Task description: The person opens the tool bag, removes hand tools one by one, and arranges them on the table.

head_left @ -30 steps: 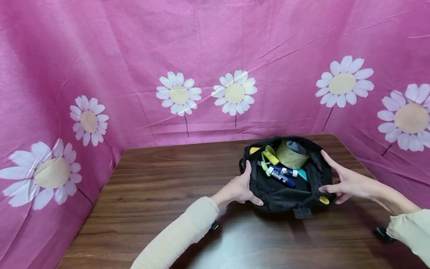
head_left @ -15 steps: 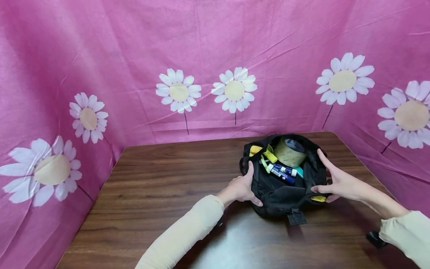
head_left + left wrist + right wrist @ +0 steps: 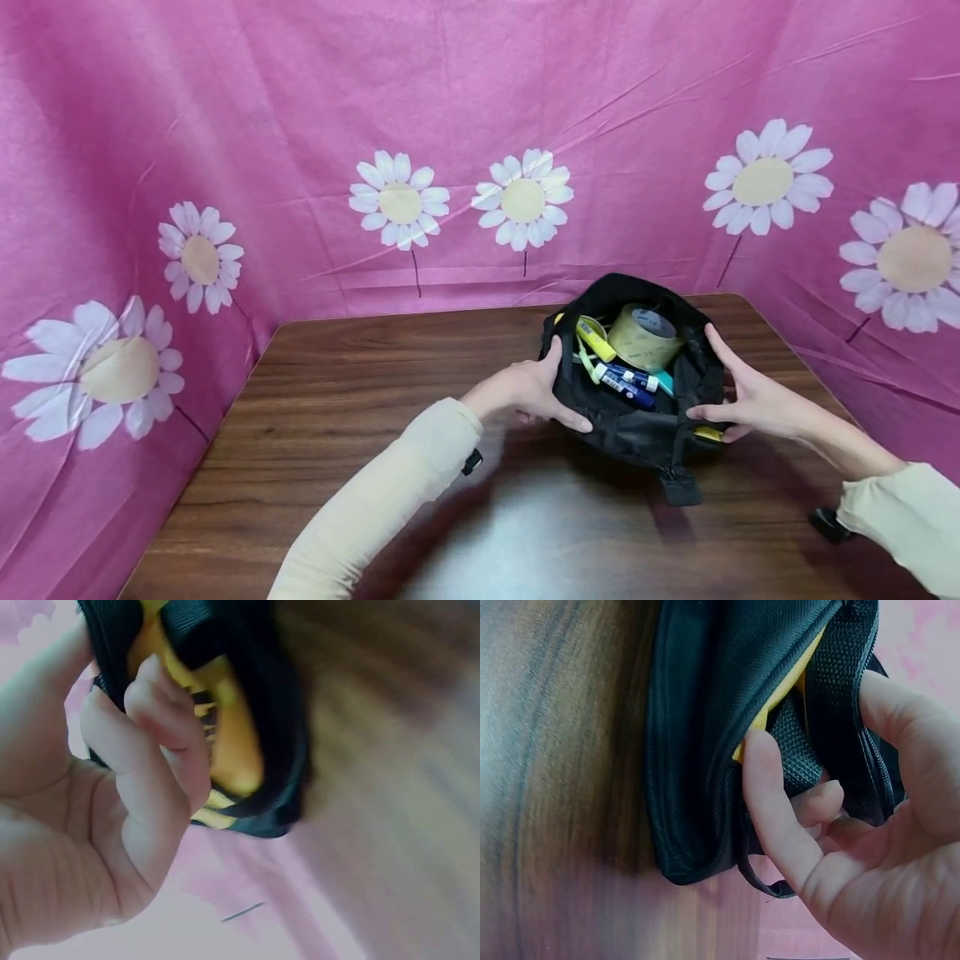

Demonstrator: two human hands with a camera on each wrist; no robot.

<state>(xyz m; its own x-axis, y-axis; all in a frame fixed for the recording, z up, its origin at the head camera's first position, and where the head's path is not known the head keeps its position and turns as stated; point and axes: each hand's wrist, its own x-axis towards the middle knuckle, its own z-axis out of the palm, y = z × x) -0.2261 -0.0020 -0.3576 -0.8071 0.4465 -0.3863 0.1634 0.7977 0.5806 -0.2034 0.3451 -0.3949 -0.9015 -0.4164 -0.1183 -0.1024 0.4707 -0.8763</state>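
- Black bag (image 3: 633, 437), one: mouth open, over the right rear of the wood-grain table (image 3: 375, 408); base contact cannot be told.
- Left hand (image 3: 534, 392): fingers part-curled, gripping the bag's left side.
- Right hand (image 3: 761, 406): part-curled, gripping its right side.
- Inside: tape roll (image 3: 639, 345), yellow tube (image 3: 596, 340), two dark-blue tubes (image 3: 626, 387).
- Behind: pink cloth (image 3: 450, 83), daisy-patterned.

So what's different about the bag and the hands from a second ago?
The black bag has its far rim raised now, so the opening tips more toward the person. The right hand shifted a little left. Both it and the left hand still hold the bag; the tape roll and blue tubes are still inside.
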